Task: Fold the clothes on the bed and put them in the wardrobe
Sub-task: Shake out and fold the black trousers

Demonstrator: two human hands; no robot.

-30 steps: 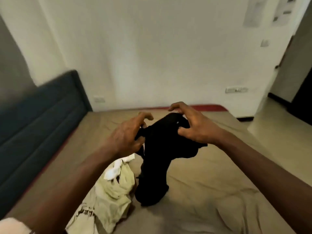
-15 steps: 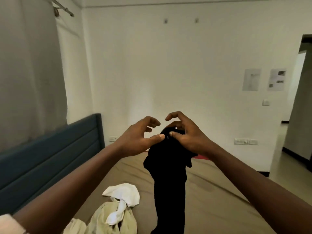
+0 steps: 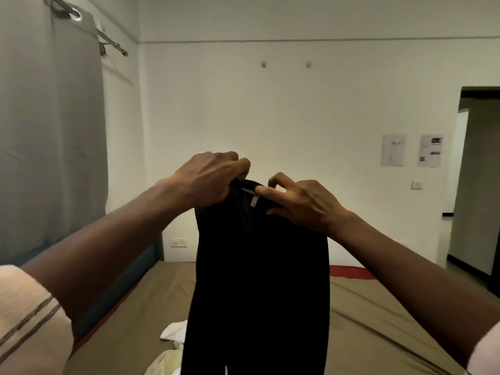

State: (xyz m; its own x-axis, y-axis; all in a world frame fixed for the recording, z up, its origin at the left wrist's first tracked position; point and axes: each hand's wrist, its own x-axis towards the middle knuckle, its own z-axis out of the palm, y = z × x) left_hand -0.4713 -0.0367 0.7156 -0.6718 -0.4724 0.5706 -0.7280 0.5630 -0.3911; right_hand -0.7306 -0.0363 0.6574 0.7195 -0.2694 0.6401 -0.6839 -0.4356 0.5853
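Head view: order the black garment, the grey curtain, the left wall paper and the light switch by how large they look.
1-2. grey curtain and black garment: about alike; the garment hangs near the camera, so unranked.
3. left wall paper
4. light switch

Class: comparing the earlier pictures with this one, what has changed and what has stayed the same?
The black garment was raised higher and now hangs straight. The left hand now grips its top edge; the right hand pinches it beside the label. The pale clothes stay on the bed.
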